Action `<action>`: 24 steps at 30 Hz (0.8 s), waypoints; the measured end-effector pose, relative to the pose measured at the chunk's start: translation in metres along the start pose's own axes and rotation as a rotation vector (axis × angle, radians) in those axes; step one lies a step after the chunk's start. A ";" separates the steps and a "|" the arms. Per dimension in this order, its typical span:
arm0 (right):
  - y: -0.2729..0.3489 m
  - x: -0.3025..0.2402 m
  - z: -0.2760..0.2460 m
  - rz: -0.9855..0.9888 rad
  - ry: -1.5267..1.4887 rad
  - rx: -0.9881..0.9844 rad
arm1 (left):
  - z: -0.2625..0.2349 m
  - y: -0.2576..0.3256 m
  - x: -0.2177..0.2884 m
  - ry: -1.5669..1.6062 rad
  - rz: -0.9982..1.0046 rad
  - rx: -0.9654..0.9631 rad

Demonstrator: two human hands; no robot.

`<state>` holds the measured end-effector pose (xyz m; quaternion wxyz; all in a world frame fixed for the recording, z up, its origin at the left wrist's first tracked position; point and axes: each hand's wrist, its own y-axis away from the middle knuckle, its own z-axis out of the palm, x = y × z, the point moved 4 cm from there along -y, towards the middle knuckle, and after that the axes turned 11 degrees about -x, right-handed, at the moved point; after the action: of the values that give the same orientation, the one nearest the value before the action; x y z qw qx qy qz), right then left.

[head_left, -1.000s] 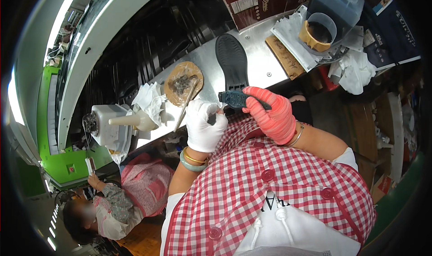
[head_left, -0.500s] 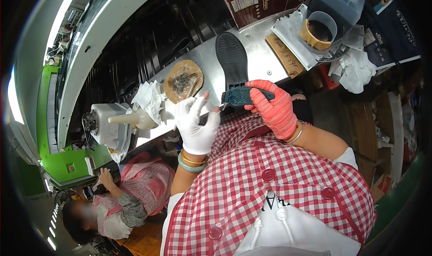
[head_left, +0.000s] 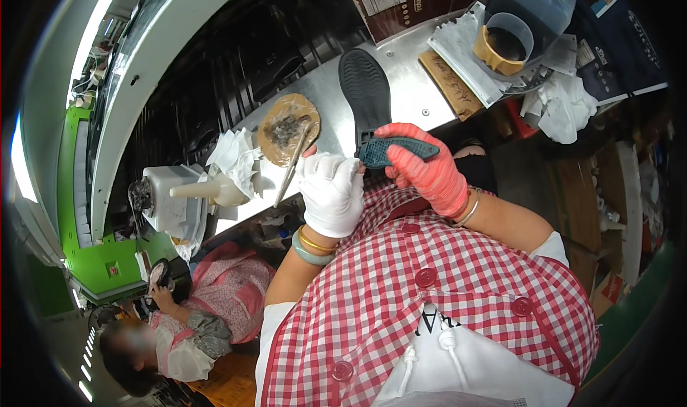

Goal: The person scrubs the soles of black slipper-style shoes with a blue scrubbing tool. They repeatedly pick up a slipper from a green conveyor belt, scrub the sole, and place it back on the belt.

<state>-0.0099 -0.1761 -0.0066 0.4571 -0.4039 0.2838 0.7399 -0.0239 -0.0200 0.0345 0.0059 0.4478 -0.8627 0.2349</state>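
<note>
In a red knitted glove, my right hand grips a dark teal, textured rubber sole piece over the table's near edge. My left hand, in a white glove with a bare fingertip showing, is closed at the piece's left end. What its fingers pinch there is hidden. Just beyond lies a long black shoe sole, its near end reaching behind the held piece. Left of it, a round brown pad carries dark smears, and a thin stick slants from it past the table edge, close to my left hand.
On the left are crumpled white paper, a pale nozzle bottle and a whitish container. At right are a marked wooden block, a cup of dark liquid and a clear bin. A co-worker sits lower left.
My left hand has moved slightly right and closed from spread fingers at the piece's left end. More of the stick shows now. The co-worker's hand now has a dark rounded thing beside it.
</note>
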 end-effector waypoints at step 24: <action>-0.010 -0.004 -0.014 0.150 -0.003 0.179 | 0.021 0.014 -0.026 0.874 -0.365 -0.274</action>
<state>0.0050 -0.1847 -0.0108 0.4353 -0.3379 0.3772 0.7443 -0.0148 -0.0014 0.0045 0.4674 0.4464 -0.7097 0.2802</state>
